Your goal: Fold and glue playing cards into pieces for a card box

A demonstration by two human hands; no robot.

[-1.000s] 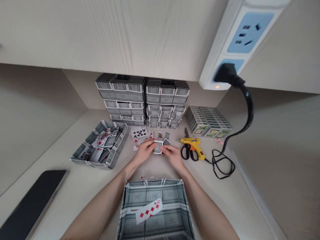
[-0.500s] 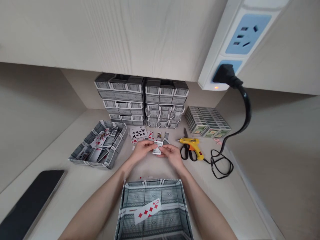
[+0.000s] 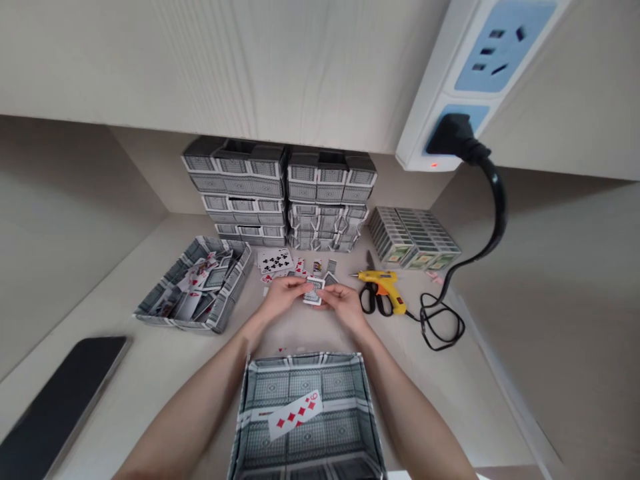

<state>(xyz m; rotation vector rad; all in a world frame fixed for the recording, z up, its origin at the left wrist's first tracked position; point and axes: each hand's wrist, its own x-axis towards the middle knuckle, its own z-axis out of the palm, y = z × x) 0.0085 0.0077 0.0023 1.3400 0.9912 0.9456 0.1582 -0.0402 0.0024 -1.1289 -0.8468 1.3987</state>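
Observation:
Between my two hands is a small playing-card piece [image 3: 314,292] with its patterned grey back up and white edges showing. My left hand [image 3: 283,295] pinches its left side, thumb on top. On the other side, my right hand [image 3: 344,304] grips the right edge with thumb and fingers. Just behind the hands lie loose cards [image 3: 275,261], one a club card face up, and a few small cut pieces. Close to my body, below the hands, stands an open box made of cards [image 3: 306,437] with a strip of a diamond card [image 3: 296,415] inside.
A card-made tray [image 3: 227,310] full of card pieces stands at the left. Stacked card boxes [image 3: 240,180] line the back. At right lie a yellow glue gun [image 3: 393,290], black-handled scissors [image 3: 369,299], a cable and packed decks [image 3: 413,237]. A dark phone-like slab [image 3: 65,400] lies front left.
The view has shifted slightly. The card piece between my hands now lies tilted a little differently, with more of its patterned back showing. Both hands still hold it.

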